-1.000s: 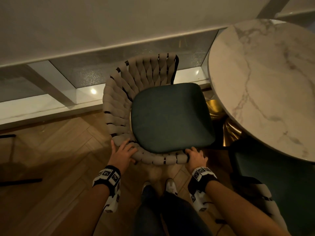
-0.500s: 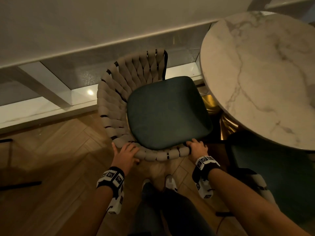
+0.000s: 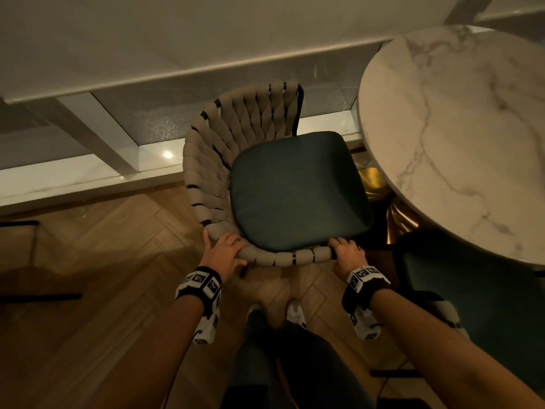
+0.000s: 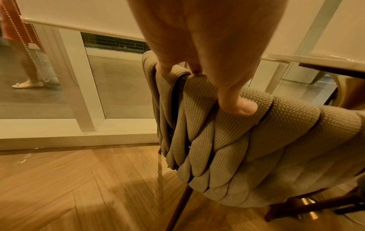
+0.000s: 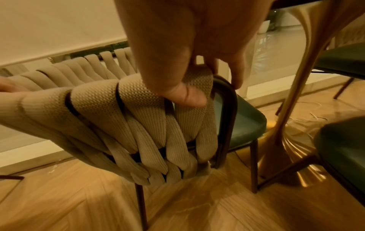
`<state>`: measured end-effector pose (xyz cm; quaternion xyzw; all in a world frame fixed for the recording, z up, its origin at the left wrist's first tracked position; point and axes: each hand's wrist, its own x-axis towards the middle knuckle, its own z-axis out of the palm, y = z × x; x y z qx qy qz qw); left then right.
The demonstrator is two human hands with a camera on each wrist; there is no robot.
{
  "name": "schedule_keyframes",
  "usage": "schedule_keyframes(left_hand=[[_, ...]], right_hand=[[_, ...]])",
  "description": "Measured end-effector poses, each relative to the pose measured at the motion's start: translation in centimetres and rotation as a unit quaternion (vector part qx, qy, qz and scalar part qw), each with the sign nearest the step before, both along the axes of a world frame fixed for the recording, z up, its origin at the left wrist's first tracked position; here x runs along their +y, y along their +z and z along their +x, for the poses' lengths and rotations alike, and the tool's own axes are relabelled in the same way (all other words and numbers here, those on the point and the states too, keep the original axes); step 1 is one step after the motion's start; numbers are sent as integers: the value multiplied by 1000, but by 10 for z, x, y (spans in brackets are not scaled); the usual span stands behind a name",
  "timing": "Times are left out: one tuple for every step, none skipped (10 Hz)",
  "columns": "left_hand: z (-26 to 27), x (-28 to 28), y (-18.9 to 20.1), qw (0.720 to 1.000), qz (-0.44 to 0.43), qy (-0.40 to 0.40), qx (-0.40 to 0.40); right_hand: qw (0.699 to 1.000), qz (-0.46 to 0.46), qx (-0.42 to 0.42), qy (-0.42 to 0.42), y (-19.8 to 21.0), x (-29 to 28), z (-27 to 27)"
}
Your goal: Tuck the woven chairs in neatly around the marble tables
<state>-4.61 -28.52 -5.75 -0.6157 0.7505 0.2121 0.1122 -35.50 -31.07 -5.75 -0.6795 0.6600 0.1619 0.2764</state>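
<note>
Near left: left hand [image 3: 224, 252], fingers [image 4: 238, 107] curled over the padded back rail of the woven chair [image 3: 274, 184], thumb pressed on the weave. Centre: chair with beige woven back [image 5: 122, 118] and dark green seat cushion [image 3: 298, 190], standing on the floor beside the counter, seat front turned right toward it, seat edge just short of the rim. Near right: right hand [image 3: 348, 252], fingers [image 5: 189, 95] wrapped round the rail end at the dark metal frame [image 5: 227, 96]. Step judged in hand: lining the chair up for tucking; next move likely a push rightward, clear of the gold pedestal [image 3: 395, 219]. Right: round marble counter [image 3: 460, 137]; second green-seated chair [image 3: 472, 290] under its near edge. Underfoot: herringbone wood floor [image 3: 97, 290]. Far: pale wall, low glazed panels with white frames [image 3: 118, 149].
</note>
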Motion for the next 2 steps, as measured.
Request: schedule_keyframes(left_hand=[[-2,3,16,999,-11,20,23],[-1,26,27,999,-17,33,30]], right_hand=[[998,34,-10,43,19,-3,-2],[988,44,-142,39,78,-23,-11]])
